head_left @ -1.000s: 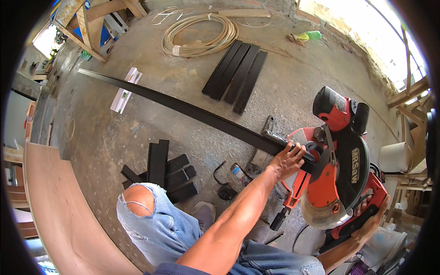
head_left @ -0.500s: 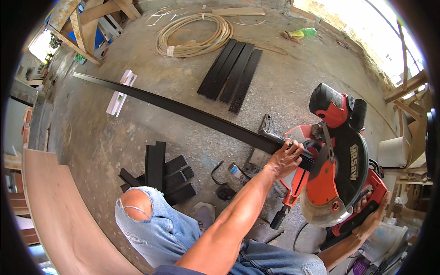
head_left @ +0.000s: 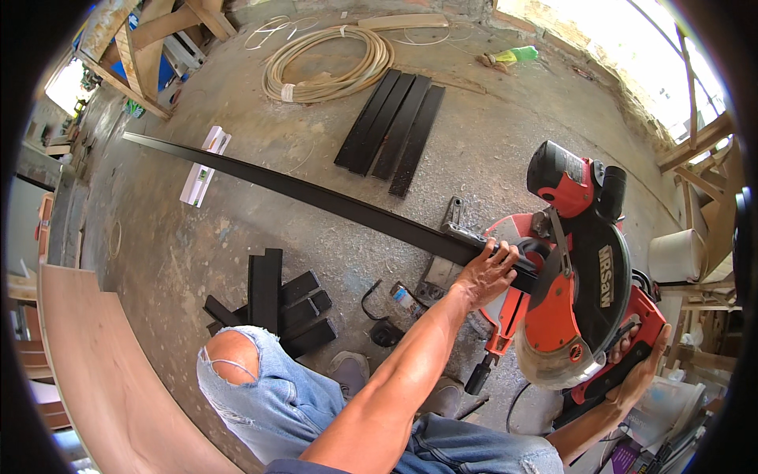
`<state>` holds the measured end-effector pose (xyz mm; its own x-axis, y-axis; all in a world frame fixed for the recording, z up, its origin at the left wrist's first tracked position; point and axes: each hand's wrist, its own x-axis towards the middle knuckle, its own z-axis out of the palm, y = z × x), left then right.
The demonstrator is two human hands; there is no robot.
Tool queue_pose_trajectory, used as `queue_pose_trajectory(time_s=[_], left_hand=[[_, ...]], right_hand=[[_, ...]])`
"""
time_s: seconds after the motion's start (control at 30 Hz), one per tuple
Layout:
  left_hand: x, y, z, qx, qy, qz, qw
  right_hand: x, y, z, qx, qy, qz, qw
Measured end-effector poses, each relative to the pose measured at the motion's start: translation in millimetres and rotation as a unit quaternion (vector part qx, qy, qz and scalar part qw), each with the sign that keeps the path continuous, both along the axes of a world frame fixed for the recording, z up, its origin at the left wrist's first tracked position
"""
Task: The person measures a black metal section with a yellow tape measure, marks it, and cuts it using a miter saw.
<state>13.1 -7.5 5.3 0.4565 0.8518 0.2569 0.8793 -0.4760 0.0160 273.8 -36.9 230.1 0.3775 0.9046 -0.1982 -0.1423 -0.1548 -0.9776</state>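
A long black metal profile (head_left: 339,207) runs from the far left into the red and black miter saw (head_left: 596,261) at the right. My left hand (head_left: 488,272) is closed over the profile's near end, pressing it close to the saw's fence. Around the red handle of the saw wraps my right hand (head_left: 641,371), its fingers partly hidden by the handle. The saw head sits raised, with its blade mostly covered by the guard. Under the profile's far part lies a white spirit level (head_left: 196,186).
Short black offcuts (head_left: 264,292) lie by my left knee, near a tape measure (head_left: 387,332). Several black strips (head_left: 387,126) rest ahead, before a coiled hose (head_left: 274,79). A wooden panel (head_left: 126,363) stands left; a white bucket (head_left: 677,257) is at the right.
The view has shifted slightly. Both hands, the profile and the saw keep their positions relative to each other.
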Motion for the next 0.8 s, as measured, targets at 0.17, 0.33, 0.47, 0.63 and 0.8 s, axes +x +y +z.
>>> queue_pose_trajectory(time_s=[0.17,0.33,0.47,0.63,0.8], left_hand=[[0.6,-0.3,3.2,-0.011,0.017,0.001,1.000],[-0.4,-1.3,4.0,-0.016,0.032,0.008,0.999],[-0.8,-1.5,4.1,-0.013,0.027,0.006,1.000],[-0.6,-0.8,4.6,0.002,0.012,0.005,1.000],[-1.0,-1.1,7.5,0.003,0.023,0.003,1.000]], right_hand=[[-4.7,-1.0,1.7,0.008,-0.005,0.008,1.000],[-0.5,-1.1,-1.7,0.006,-0.015,0.005,1.000],[-4.2,-1.0,-1.1,0.011,-0.005,-0.006,1.000],[-0.9,-0.8,-1.3,0.011,0.002,-0.003,1.000],[-5.5,-0.9,1.5,0.011,-0.006,0.003,1.000]])
